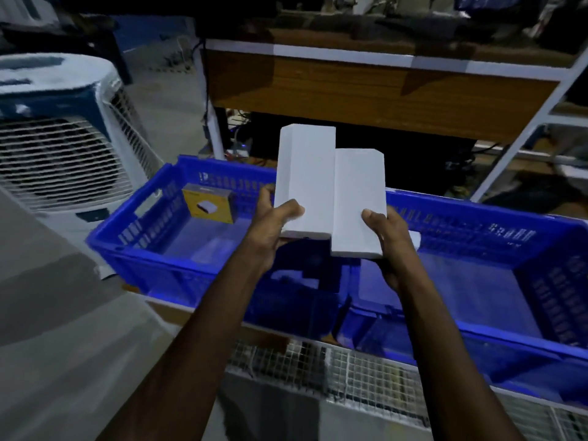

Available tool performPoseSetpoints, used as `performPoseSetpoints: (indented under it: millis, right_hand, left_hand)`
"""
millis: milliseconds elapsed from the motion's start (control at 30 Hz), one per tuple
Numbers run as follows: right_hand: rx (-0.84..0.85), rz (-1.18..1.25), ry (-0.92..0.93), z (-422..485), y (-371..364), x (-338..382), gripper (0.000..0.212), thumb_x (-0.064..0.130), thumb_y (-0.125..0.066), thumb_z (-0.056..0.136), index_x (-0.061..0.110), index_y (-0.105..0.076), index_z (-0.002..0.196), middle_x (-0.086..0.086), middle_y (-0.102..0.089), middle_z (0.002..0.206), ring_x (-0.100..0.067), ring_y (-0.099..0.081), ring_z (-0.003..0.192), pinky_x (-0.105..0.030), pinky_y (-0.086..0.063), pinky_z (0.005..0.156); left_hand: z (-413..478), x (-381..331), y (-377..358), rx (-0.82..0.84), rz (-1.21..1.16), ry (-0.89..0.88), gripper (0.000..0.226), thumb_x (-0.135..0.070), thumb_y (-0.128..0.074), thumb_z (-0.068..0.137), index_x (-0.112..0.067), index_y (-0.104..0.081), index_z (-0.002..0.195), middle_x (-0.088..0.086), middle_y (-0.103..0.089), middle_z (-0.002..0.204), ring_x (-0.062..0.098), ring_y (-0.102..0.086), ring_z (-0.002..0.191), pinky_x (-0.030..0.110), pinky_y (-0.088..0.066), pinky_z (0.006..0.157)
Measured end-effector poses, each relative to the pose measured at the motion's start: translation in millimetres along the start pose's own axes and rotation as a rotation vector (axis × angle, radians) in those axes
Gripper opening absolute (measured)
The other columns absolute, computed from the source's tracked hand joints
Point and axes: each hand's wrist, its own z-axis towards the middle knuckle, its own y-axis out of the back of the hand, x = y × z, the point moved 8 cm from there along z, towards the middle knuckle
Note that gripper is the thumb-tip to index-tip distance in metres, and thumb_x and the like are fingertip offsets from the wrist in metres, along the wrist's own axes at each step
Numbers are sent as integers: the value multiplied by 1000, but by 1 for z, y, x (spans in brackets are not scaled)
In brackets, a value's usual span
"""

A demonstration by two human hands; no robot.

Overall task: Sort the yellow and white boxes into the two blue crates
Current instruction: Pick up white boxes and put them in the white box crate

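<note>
The left hand (270,227) holds one white box (305,179) by its bottom end. The thumb lies flat on the front of the box. The other fingers (266,190) curl round the back, and only a tip shows at the left edge.

The right hand (389,240) holds a second white box (358,202) the same way. Its thumb presses on the front near the low right corner. Its other fingers are behind the box, so I cannot tell how they lie.

The two white boxes stand up on end, side by side, and their edges touch. The left one sits higher. Both are up in the air over the place where the two crates meet.

Count: two white boxes in the hands, one yellow box (210,203), two blue crates. A small white corner peeks out just right of the right hand, and I cannot tell what it is.

The white boxes are long, flat and smooth, with no marks. The yellow box is small and square, with a picture on it. It leans on the back wall inside the left crate (149,256). The right crate (477,224) is just beside the left one. Both are shiny plastic with rows of slots in the walls.

Under the crates is white wire mesh (350,370). A white cooler (63,148) with slats stands to the left. A brown wood desk (350,90) is behind.
</note>
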Motion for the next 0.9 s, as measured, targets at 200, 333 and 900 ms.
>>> performPoseSetpoints:
  millis: [200, 333, 900]
  right_hand:
    - [-115, 109, -18, 10, 58, 10, 50, 22, -58, 77, 22, -48, 125, -2, -64, 118, -18, -69, 95, -40, -58, 72]
    - [-101, 469, -87, -5, 84, 15, 63, 27, -55, 79, 9, -45, 139, -10, -67, 113, -27, -70, 90, -32, -57, 59]
    - [-278, 286, -7, -38, 179, 50, 45, 23, -51, 95, 26, -43, 139, -12, -64, 125, -31, -66, 107, -44, -59, 75]
  left_hand:
    - [40, 16, -73, 180, -44, 76, 30, -21, -66, 84, -24, -57, 113, 0, -69, 109, 20, -65, 97, 43, -55, 84]
    - [52, 24, -114, 340, -123, 172, 46, -11, -62, 91, -12, -44, 133, 8, -64, 123, 22, -65, 103, 42, -58, 79]
    - [34, 46, -239, 539, 217, 247, 40, -15, -66, 89, -21, -42, 121, 9, -58, 128, 30, -61, 108, 56, -56, 81]
